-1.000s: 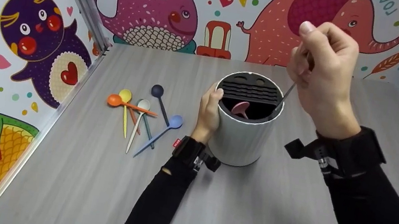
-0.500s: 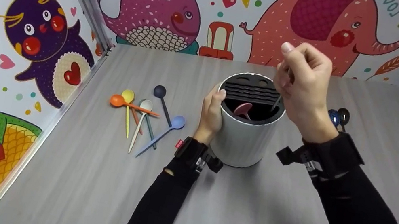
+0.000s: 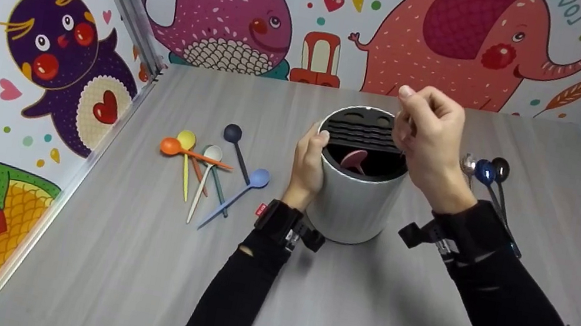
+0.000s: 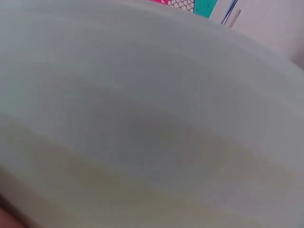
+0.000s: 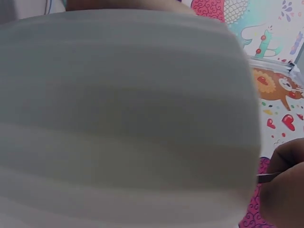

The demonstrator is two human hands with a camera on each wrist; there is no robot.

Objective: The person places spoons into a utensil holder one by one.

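Note:
A round white utensil holder (image 3: 354, 210) with a black slotted insert stands upright on the table. My left hand (image 3: 308, 166) grips its left side, thumb at the rim. Above the right rim, my right hand (image 3: 428, 142) pinches a thin metal utensil (image 5: 267, 177), whose lower end is hidden; only a short piece shows in the right wrist view. Inside the open compartment leans a pink spoon (image 3: 354, 159). The holder's pale wall (image 4: 152, 114) fills most of the left wrist view.
Left of the holder lie several coloured spoons, among them an orange spoon (image 3: 170, 146) and a light blue spoon (image 3: 259, 178). To the right are a dark blue spoon (image 3: 485, 172), a black spoon (image 3: 500, 169) and a silvery piece (image 3: 468, 163). Cartoon-printed walls bound the table.
My right hand has come down and left towards the holder's rim, lowering the thin metal utensil into it. The spoons on the right have come into view. My left hand keeps its grip.

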